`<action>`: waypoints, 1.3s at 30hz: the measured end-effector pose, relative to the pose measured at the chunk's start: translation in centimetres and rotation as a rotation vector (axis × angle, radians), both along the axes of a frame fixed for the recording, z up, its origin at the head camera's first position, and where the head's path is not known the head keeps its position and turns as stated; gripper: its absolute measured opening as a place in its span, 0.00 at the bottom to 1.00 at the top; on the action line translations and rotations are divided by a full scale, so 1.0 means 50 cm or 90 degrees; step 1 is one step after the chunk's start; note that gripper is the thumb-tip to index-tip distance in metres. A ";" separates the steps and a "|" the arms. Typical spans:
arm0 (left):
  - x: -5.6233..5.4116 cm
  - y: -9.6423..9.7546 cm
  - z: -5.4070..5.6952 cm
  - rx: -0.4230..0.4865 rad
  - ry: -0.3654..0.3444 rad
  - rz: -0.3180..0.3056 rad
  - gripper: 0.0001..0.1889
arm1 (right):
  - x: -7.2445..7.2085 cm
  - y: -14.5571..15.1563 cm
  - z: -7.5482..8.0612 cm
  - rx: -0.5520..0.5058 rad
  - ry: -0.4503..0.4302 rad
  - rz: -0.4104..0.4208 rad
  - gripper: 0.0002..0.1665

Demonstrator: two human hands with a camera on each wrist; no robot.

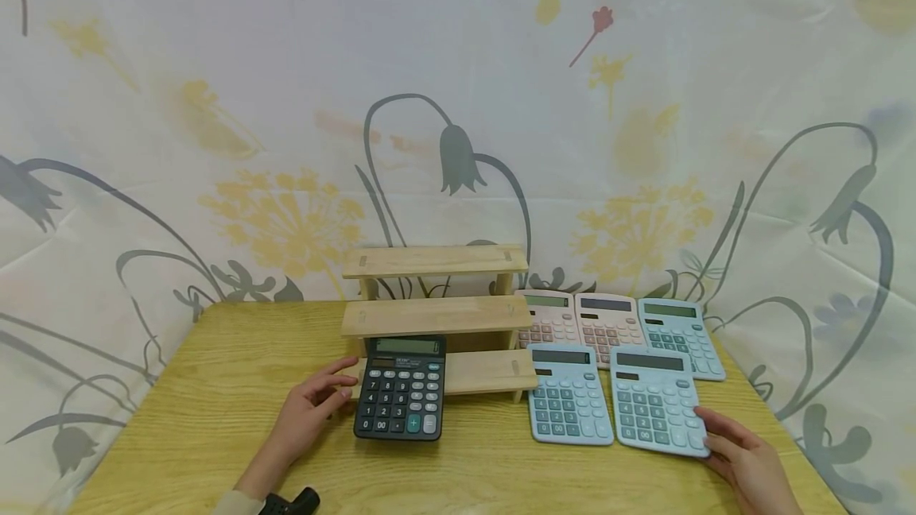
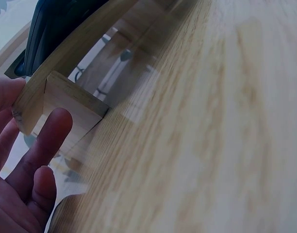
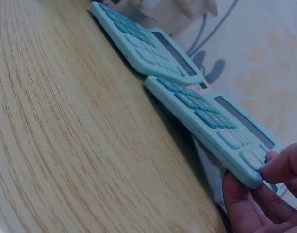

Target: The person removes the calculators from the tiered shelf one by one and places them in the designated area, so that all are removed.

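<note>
A black calculator leans at the left part of the lowest step of a wooden three-step stand. Beside that step's left end is my left hand, fingers spread. In the left wrist view, one fingertip is right at the plank's end, and other fingers lie near the support below. My right hand pinches a light blue calculator by its lower right edge, thumb on top and fingers beneath. The right wrist view shows this calculator tilted, its gripped side raised above the table.
Another light blue calculator lies just left of the held one. Behind them are two pink calculators and a third blue one. A patterned cloth hangs behind the wooden table.
</note>
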State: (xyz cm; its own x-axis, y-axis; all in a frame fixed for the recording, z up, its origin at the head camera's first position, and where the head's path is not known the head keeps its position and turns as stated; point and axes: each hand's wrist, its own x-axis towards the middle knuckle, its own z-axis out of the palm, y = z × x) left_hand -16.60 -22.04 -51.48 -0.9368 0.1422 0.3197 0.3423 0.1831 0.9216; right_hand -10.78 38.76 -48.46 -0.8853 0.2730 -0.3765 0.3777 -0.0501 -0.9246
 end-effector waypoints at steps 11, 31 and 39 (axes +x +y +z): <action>0.001 0.000 0.001 0.005 0.000 0.000 0.07 | -0.009 -0.009 -0.010 0.024 -0.016 0.008 0.30; 0.000 0.000 -0.001 -0.013 -0.008 0.011 0.07 | -0.020 -0.029 -0.010 0.268 -0.012 0.092 0.31; -0.002 -0.001 -0.004 -0.007 -0.010 0.010 0.07 | -0.023 -0.030 -0.014 0.300 -0.008 0.091 0.31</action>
